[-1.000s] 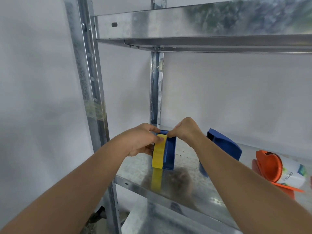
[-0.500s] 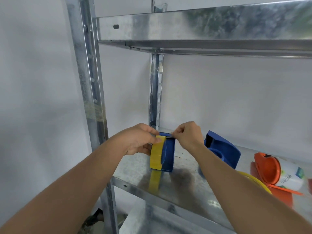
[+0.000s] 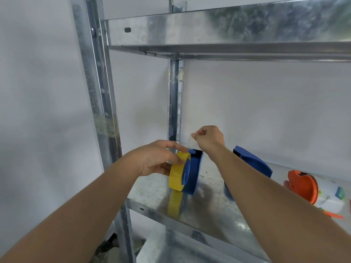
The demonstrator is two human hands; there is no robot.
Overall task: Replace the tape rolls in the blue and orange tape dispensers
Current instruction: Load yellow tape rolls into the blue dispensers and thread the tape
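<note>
A blue tape dispenser half (image 3: 194,171) stands upright near the left end of the metal shelf (image 3: 152,188). A yellow tape roll (image 3: 177,170) sits on its hub. My left hand (image 3: 157,158) grips the roll and dispenser from the left. My right hand (image 3: 208,138) is raised above the dispenser, pinching a clear strip of tape (image 3: 190,144) pulled up from the roll. The other blue dispenser half (image 3: 250,162) lies behind my right forearm. An orange dispenser (image 3: 302,185) with a white labelled roll (image 3: 332,198) lies at the right.
An upper metal shelf (image 3: 228,29) hangs overhead. Steel uprights stand at the front left (image 3: 95,92) and back (image 3: 175,99). A white wall closes the back. A lower shelf (image 3: 171,245) shows below.
My right hand has lifted up and to the right from the dispenser's top, drawing a clear strip of tape off the roll. My left hand stays on the yellow roll.
</note>
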